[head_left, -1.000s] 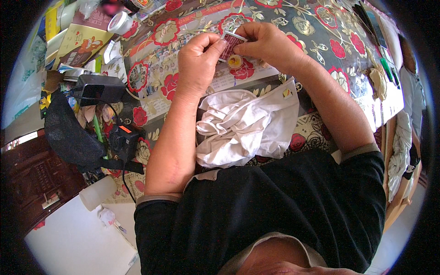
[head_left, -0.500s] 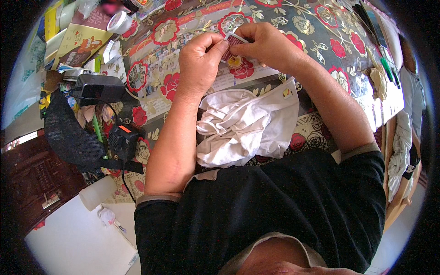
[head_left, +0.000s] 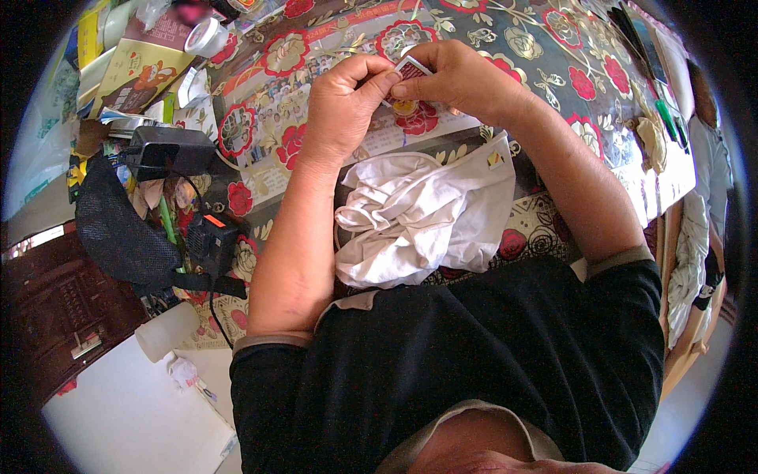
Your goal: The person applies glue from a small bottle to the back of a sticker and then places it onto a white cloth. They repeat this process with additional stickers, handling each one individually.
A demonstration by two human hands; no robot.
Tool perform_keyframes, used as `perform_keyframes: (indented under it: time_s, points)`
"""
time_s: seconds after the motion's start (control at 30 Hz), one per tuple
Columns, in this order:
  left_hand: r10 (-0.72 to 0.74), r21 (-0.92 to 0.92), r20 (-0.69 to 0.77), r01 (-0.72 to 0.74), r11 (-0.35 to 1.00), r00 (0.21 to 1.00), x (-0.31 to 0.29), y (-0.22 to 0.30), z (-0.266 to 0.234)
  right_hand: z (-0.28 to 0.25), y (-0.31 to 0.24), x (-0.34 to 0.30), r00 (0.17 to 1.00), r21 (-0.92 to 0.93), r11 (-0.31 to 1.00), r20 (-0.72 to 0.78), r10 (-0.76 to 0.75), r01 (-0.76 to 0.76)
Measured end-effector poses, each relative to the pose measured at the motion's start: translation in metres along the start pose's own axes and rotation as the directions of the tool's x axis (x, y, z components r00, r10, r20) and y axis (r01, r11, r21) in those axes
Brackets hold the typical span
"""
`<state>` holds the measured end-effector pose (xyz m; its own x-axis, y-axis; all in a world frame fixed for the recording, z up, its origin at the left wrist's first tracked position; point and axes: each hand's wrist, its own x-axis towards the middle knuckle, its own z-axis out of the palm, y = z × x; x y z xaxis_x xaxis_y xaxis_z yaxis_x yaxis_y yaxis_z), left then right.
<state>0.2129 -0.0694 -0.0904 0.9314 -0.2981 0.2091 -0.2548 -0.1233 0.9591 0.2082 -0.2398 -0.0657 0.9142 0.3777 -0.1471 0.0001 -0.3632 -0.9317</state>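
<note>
White-edged dark-red card [head_left: 413, 69] is held just above the floral tablecloth [head_left: 584, 47], near the top of the view, between the left hand [head_left: 343, 103] and the right hand [head_left: 471, 77]. One corner is pointed up and away from the body; its long axis appears to be slanted from upper right to lower left, though this cannot be settled because the lower end is covered. Its left edge is pinched between the left thumb and bent forefinger, and its right side is gripped by the right thumb and fingers, most of whose tips are hidden. Whether it is a single sheet or a thin packet cannot be told. Just below it, a small yellow round object [head_left: 405, 107] is partly covered by the hands and is hard to identify. Nearer the body, a white cloth [head_left: 430, 213] is crumpled, its lower edge partly hidden by the black shirt [head_left: 450, 355].
</note>
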Motion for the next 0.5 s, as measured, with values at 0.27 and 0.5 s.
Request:
perform_keyframes:
  time_s: [0.27,0.5]
  points:
    - [0.042,0.094,0.054,-0.047,0.994,0.998,-0.0008,0.0045,-0.0002,0.0022,0.0041,0.0014,1.0,-0.007,1.0,0.005,-0.017,0.017]
    - [0.202,0.273,0.035,-0.204,0.94,0.979,-0.0002,0.0046,0.0025,0.0022,-0.0018,-0.0018,0.999,0.072,0.997,0.033,-0.01,0.008]
